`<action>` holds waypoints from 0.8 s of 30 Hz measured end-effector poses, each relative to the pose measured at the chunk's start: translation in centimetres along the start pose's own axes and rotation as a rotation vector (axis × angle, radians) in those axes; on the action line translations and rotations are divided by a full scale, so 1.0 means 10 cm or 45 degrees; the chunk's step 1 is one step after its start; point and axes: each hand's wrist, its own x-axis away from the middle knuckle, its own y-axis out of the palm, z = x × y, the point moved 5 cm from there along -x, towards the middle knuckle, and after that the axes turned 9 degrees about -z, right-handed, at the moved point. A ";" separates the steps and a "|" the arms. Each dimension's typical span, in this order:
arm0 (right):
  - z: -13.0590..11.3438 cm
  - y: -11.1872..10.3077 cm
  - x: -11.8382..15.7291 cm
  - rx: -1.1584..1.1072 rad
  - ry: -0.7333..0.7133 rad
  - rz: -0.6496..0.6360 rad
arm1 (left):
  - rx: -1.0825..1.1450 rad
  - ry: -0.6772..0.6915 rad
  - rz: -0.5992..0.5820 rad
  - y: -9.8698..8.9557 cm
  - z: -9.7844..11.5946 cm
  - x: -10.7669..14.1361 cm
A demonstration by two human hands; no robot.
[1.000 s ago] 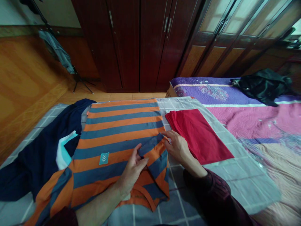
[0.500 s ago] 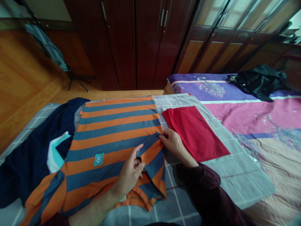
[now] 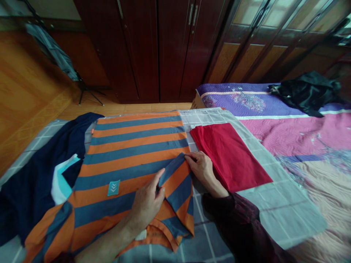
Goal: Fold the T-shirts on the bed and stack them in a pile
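Note:
An orange and blue-grey striped shirt (image 3: 131,146) lies spread on a grey checked cloth (image 3: 287,215), its collar toward me. The sleeve on the right is folded inward over the body. My right hand (image 3: 201,168) pinches the sleeve's edge at the shirt's right side. My left hand (image 3: 149,201) is at the inner end of that folded sleeve, its thumb and index finger closing on the fabric edge; its other fingers are hidden. A folded red cloth (image 3: 233,157) lies just right of my right hand.
A dark navy garment (image 3: 35,179) with a white and turquoise patch lies at the left. At the right is a bed with a purple and pink cover (image 3: 301,135) and a black garment (image 3: 309,93) on it. Dark red cabinets (image 3: 175,51) and a tripod stand (image 3: 85,89) stand behind.
My left hand has shifted slightly left, its thumb and index finger closer together at the sleeve. My right hand keeps its pinch on the edge. The view has moved a little.

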 end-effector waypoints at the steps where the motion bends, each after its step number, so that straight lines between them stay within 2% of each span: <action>1: 0.00 0.00 0.00 0.011 -0.004 0.001 | 0.027 0.000 0.007 -0.01 0.00 0.00; 5: -0.02 0.01 0.02 0.044 -0.025 -0.007 | 0.082 0.007 0.064 -0.09 0.00 -0.01; 8: -0.04 0.02 0.04 0.077 -0.047 -0.001 | -0.054 0.038 0.101 -0.12 0.02 -0.01; 13: -0.07 0.02 0.05 0.137 -0.099 0.020 | -0.312 0.040 0.064 -0.06 0.01 -0.01; 19: -0.04 0.01 0.07 0.151 -0.094 0.049 | -0.353 0.039 0.095 -0.02 -0.05 -0.04; 22: -0.06 -0.02 0.09 0.174 -0.081 0.093 | -0.375 0.187 0.261 -0.07 0.00 0.00; 24: -0.12 -0.05 0.11 0.179 -0.137 0.152 | -0.384 0.394 0.359 -0.09 0.11 0.08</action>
